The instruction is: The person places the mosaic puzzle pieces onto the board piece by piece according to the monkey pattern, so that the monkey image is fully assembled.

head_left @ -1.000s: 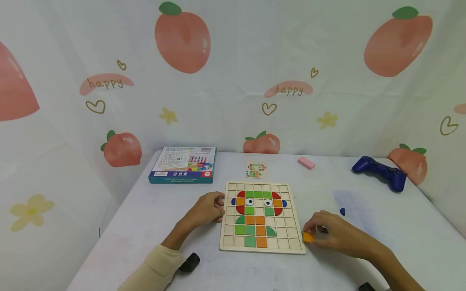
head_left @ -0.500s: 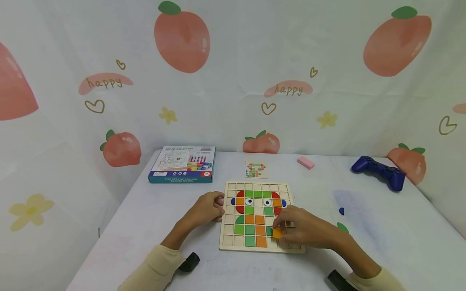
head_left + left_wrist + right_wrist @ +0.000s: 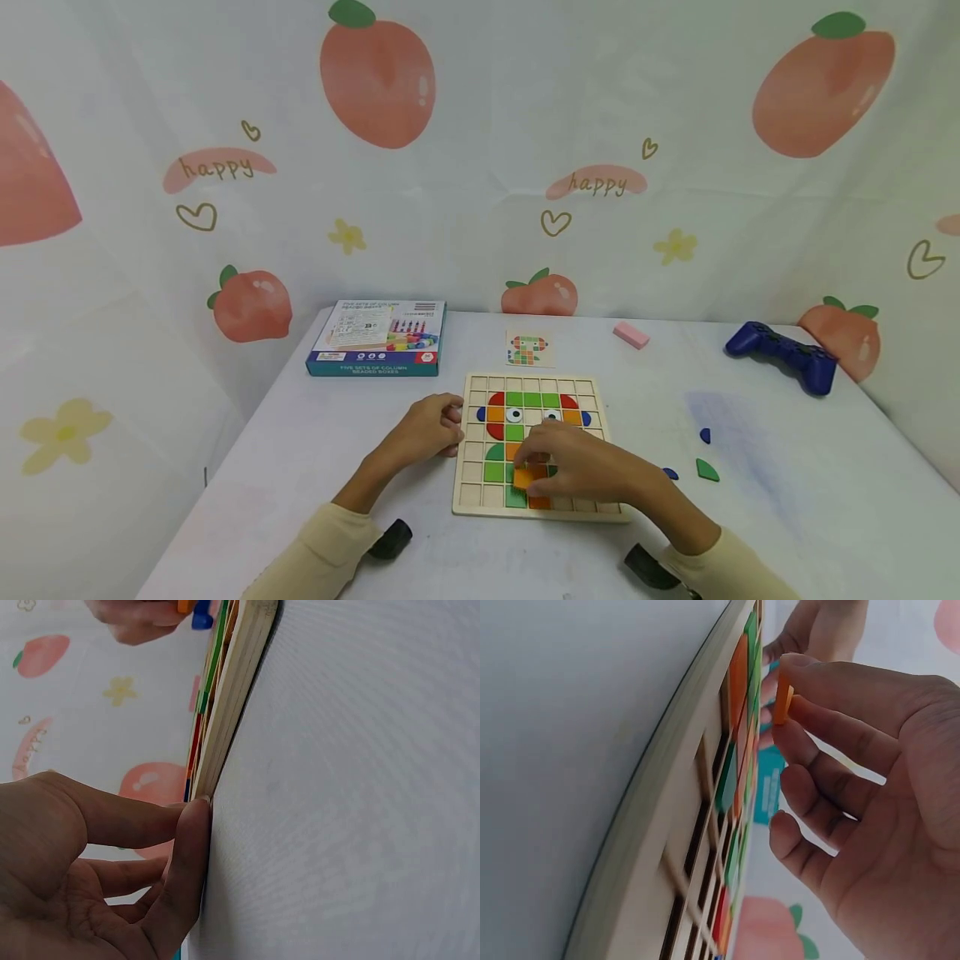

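Observation:
A wooden grid board (image 3: pixel 581 505) lies on the table, with coloured tiles and two eye pieces set in many cells. My left hand (image 3: pixel 427 429) is at its left edge; thumb and index finger (image 3: pixel 191 832) pinch that edge. Over the lower middle of the board is my right hand (image 3: pixel 585 468), hiding some cells. Its thumb and fingers pinch an orange square tile (image 3: pixel 522 478), which stands on edge beside the board's face in the right wrist view. A second orange edge shows behind it there.
A small pattern card (image 3: pixel 530 348) lies behind the board. Right of the board are a green quarter-round piece (image 3: pixel 707 470) and two blue half-round pieces (image 3: pixel 705 435). A boxed set (image 3: pixel 375 340), a pink block (image 3: pixel 631 335) and a blue game controller (image 3: pixel 782 357) stand farther back.
My right hand has carried the orange tile leftward from beside the board's right edge to above its lower middle, uncovering the green and a blue piece. The left hand stays put.

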Motion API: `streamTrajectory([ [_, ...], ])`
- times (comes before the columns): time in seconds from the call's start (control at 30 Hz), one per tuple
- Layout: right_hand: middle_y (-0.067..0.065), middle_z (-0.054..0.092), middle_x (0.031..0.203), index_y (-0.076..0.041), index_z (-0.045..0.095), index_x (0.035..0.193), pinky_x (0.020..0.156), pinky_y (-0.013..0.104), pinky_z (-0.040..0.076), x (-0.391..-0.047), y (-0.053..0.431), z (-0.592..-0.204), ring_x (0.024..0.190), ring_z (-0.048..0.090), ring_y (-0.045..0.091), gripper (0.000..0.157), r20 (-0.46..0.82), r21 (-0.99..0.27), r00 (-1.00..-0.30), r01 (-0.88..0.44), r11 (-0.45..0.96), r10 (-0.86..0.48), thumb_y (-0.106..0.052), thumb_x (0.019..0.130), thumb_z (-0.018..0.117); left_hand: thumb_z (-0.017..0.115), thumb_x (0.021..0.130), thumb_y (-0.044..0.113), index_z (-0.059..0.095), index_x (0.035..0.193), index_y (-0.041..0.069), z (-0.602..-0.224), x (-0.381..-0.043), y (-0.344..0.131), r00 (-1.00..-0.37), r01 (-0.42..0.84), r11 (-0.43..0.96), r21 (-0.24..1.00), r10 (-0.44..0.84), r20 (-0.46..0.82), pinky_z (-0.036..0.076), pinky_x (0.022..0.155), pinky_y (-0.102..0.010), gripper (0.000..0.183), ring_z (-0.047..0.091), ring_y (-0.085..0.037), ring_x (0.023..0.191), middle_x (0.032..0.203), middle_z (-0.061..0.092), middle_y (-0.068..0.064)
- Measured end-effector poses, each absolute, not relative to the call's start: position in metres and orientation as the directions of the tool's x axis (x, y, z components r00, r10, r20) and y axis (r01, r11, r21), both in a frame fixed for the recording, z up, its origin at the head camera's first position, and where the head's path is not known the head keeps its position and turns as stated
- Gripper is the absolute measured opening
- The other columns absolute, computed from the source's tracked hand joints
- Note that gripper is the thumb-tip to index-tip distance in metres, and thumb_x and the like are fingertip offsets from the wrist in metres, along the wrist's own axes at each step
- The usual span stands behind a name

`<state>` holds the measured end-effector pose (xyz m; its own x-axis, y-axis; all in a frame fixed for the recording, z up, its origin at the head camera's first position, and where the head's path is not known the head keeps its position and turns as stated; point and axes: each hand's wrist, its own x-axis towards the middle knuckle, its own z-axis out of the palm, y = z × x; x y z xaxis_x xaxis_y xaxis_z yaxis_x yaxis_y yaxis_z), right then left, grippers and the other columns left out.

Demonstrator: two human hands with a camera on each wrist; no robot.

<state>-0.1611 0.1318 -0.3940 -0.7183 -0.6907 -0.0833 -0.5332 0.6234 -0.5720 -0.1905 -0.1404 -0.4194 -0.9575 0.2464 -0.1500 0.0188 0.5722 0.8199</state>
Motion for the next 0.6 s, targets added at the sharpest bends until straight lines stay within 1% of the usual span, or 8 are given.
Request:
streamTrajectory([
  [0.13, -0.02, 0.067, 0.109, -0.025, 0.079, 0.116, 0.1, 0.035, 0.055, -0.161, 0.121, -0.393, 0.107, 0.055, 0.006, 0.026, -0.089, -0.58, -0.71, -0.533, 0.616, -0.699, -0.036, 0.093, 0.081, 0.072, 0.092, 0.0, 0.057, 0.145, -0.006, -0.42, -0.191, -0.141, -0.957, 0.021, 0.574, 0.819, 0.249, -0.15, 0.063, 0.075, -0.029, 0.055, 0.061, -0.02, 0.092, 0.108, 0.06, -0.01],
  [0.27, -0.02, 0.067, 0.106, -0.024, 0.08, 0.113, 0.098, 0.031, 0.055, -0.16, 0.111, -0.393, 0.104, 0.054, 0.006, 0.026, -0.097, -0.591, -0.706, -0.527, 0.611, -0.702, -0.036, 0.091, 0.083, 0.073, 0.092, 0.001, 0.057, 0.145, -0.006, -0.42, -0.192, -0.141, -0.957, 0.026, 0.584, 0.811, 0.25, -0.149, 0.063, 0.077, -0.028, 0.055, 0.061, -0.02, 0.092, 0.108, 0.061, -0.01],
  [0.37, -0.019, 0.065, 0.103, -0.023, 0.08, 0.113, 0.094, 0.029, 0.055, -0.159, 0.104, -0.392, 0.101, 0.054, 0.005, 0.026, -0.102, -0.585, -0.699, -0.533, 0.611, -0.708, -0.035, 0.09, 0.085, 0.072, 0.092, 0.001, 0.057, 0.144, -0.006, -0.42, -0.192, -0.141, -0.956, 0.023, 0.584, 0.811, 0.25, -0.153, 0.063, 0.076, -0.028, 0.055, 0.061, -0.02, 0.091, 0.108, 0.061, -0.01],
  [0.6, -0.021, 0.067, 0.102, -0.023, 0.081, 0.114, 0.099, 0.03, 0.054, -0.157, 0.092, -0.393, 0.104, 0.055, 0.005, 0.028, -0.117, -0.553, -0.688, -0.554, 0.623, -0.716, -0.034, 0.089, 0.086, 0.072, 0.091, 0.0, 0.057, 0.144, -0.007, -0.419, -0.192, -0.141, -0.956, 0.02, 0.577, 0.817, 0.251, -0.153, 0.063, 0.076, -0.029, 0.055, 0.062, -0.02, 0.092, 0.108, 0.061, -0.01],
])
